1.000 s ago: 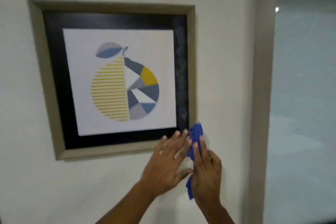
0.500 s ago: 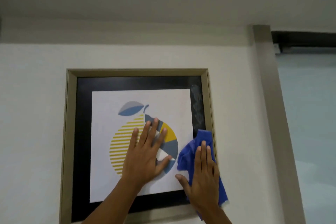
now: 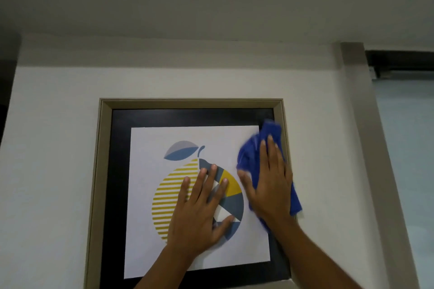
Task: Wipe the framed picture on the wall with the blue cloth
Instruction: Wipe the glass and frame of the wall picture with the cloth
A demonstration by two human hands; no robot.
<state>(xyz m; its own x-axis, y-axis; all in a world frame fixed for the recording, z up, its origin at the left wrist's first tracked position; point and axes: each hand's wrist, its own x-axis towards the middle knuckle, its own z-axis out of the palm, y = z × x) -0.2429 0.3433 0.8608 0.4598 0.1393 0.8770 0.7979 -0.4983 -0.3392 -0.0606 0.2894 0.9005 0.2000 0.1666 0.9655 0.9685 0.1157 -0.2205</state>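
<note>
Wiping the framed picture [image 3: 187, 115]

Right hand [image 3: 272, 190], fingers spread, is pressing the blue cloth [image 3: 250, 150] flat; left hand [image 3: 199, 213] is lying splayed on the print.

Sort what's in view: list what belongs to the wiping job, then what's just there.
In the job:
framed picture
blue cloth
right hand, pressing the cloth
left hand, flat on the picture

Just there:
wall
door frame

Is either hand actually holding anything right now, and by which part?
The right hand presses the blue cloth flat against the picture, palm over its middle. The left hand holds nothing.
</note>
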